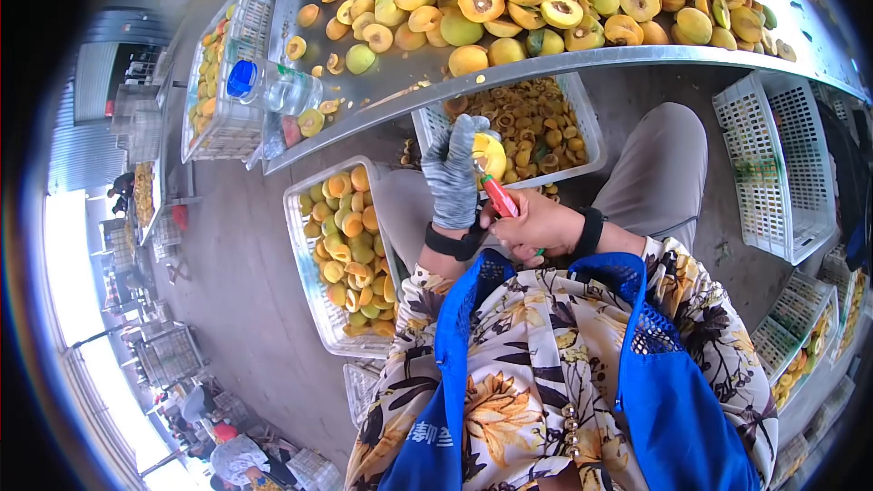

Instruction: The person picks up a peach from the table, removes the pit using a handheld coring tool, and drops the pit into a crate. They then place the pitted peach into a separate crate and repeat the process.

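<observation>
Looking through the head view, the only one: the left hand [452,173], in a grey knit glove, is closed around a yellow fruit [491,155], held over the lap just below the edge of the metal table [400,73]. The fingers wrap the fruit's far side, so only part of the flesh shows. The right hand [536,227], bare, is fisted on a red-handled tool [499,197] whose tip meets the fruit; the blade itself is hidden. Handling call: the fruit looks light and soft-fleshed, probably wet and slippery where cut, and easy to bruise. Best cupped on the skin side with spread fingers, firm without squeezing; the glove helps friction. The tool looks stiff and thin — grip low on the handle, near the working end. Around them: a basket of cut halves [298,245] by the left knee, a basket of darker pieces [589,132] under the table edge, a fruit pile [509,0] on the table, a water bottle [277,88] lying at its left end and an empty white crate [773,155] on the right.
</observation>
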Available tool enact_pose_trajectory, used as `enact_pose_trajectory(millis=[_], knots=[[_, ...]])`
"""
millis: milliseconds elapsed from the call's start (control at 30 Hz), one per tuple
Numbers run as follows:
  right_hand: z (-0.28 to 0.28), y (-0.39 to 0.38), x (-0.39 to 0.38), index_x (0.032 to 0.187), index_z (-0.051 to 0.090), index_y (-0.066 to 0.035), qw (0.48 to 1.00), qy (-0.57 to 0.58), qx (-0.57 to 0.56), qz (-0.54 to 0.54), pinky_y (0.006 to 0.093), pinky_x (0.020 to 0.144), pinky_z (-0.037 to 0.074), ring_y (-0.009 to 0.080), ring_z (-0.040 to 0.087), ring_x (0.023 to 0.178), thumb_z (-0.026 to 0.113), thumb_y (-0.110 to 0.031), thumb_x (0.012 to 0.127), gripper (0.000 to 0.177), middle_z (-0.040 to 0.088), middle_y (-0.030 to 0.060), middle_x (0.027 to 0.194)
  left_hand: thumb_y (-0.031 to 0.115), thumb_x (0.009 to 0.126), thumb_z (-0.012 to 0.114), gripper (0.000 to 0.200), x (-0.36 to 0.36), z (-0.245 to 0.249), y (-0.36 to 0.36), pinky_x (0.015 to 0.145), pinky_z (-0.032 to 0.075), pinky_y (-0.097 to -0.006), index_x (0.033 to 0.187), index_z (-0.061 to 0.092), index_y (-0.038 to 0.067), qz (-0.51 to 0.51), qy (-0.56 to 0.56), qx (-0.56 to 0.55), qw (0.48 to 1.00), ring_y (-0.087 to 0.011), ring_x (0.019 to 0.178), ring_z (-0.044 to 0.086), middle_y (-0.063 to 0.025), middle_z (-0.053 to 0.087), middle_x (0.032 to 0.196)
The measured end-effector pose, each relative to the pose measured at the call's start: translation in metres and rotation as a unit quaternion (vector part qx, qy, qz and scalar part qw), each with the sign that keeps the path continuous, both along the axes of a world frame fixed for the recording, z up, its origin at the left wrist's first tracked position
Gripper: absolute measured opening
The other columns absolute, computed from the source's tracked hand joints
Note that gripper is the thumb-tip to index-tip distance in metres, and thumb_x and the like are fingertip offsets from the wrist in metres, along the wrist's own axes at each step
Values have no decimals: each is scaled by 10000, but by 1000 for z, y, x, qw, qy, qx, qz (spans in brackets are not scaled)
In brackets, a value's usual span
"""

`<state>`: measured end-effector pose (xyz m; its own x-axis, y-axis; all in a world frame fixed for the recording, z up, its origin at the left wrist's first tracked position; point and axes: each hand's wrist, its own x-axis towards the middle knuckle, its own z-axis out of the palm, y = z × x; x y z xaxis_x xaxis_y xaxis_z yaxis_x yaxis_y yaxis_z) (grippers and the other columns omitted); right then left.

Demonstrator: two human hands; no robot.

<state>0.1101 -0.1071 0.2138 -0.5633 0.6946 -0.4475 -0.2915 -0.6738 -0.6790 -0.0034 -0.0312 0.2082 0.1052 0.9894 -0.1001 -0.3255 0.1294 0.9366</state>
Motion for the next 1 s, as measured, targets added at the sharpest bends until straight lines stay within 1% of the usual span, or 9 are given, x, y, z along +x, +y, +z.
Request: enact_pose_trajectory(millis=[133,200,233,333,633,700,833,900,1000], knots=[[-7,-5,-9,980,455,-71,982,172,-83,3,225,334,308,69,385,399,539,-46,809,193,430,-13,581,182,859,565,195,-3,-6,4,677,474,-254,948,615,16,-4,154,195,969,-136,776,596,-75,632,895],[-15,-4,-18,909,467,-106,987,151,39,-49,227,352,323,76,416,444,555,-94,779,157,437,-17,586,340,869,520,378,-9,-26,8,697,485,-334,1080,531,27,-117,-243,-140,953,-189,816,575,-79,598,945],[-14,-7,-13,810,493,-89,986,-21,163,-41,239,370,345,90,448,453,564,-133,749,104,476,-4,583,342,869,520,379,-13,-46,9,697,485,-334,1079,531,27,-141,-241,-197,940,-190,815,575,-79,597,944],[-41,1,-24,806,545,-56,972,-166,158,-56,250,432,406,100,494,473,538,-211,798,156,530,25,599,349,868,518,382,21,-49,4,698,485,-336,1075,531,29,-158,-94,-199,963,-192,814,575,-80,597,944],[-25,-10,44,992,499,-16,982,-114,108,-107,281,443,482,148,583,554,503,-436,855,443,563,82,752,368,864,514,391,17,-91,16,702,485,-341,1065,531,33,-107,46,-210,971,-199,811,574,-82,596,943],[-30,-11,64,772,553,-11,955,-222,66,-185,281,405,481,153,577,496,490,-417,859,420,565,68,632,373,863,513,393,23,-101,23,702,485,-343,1063,531,34,-102,55,-224,968,-200,810,574,-82,595,942],[-66,-6,91,888,594,-32,900,-351,118,-230,295,392,472,177,582,462,583,-181,781,184,582,93,637,381,862,512,398,34,-114,28,704,485,-345,1058,531,36,-95,82,-247,961,-203,809,573,-83,595,942],[-73,-5,94,1011,565,-44,919,-335,119,-172,324,509,486,210,609,583,527,-41,724,289,612,100,725,386,861,511,400,34,-119,31,705,485,-346,1056,531,37,-85,90,-256,959,-204,808,573,-84,594,942],[-111,-4,76,1026,557,-52,819,-398,392,-129,386,634,486,281,607,765,509,-5,668,364,603,147,878,392,860,509,403,36,-125,31,706,486,-348,1053,531,39,-76,100,-268,955,-207,807,573,-84,594,941]])
